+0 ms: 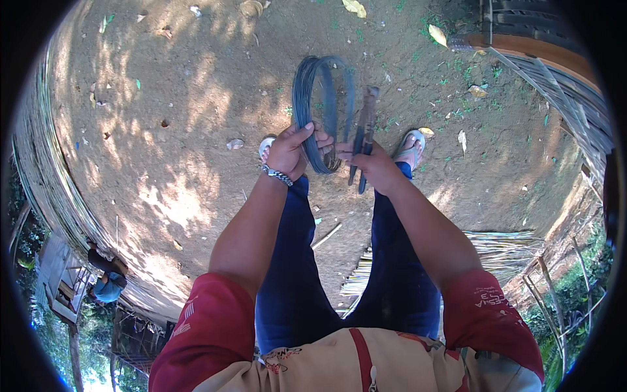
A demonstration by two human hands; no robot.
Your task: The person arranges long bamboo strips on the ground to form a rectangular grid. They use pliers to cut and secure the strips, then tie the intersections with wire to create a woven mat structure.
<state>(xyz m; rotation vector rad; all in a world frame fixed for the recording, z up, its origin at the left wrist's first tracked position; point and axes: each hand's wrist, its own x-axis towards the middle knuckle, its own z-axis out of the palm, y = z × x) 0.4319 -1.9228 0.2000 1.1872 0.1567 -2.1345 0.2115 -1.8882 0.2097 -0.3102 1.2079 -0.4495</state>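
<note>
A coil of thin dark wire (302,95) hangs upright in front of me, its loops fanned a little apart. My left hand (290,150) is closed around the near left side of the coil, thumb over the strands. In my right hand (377,167) is a pair of pliers (367,124), worn brownish head pointing away from me and two dark handles toward me. The right fingertips reach to the coil's near right edge, close to the left fingers. Whether they also pinch a strand I cannot make out. The far right loops are blurred.
Bare earth with scattered dry leaves (437,35) lies around my sandalled feet. Bundled thin sticks (499,255) lie behind my legs at the right. Long poles (49,157) run along the left. A slatted structure (555,91) stands far right. Another person (110,287) is at the lower left.
</note>
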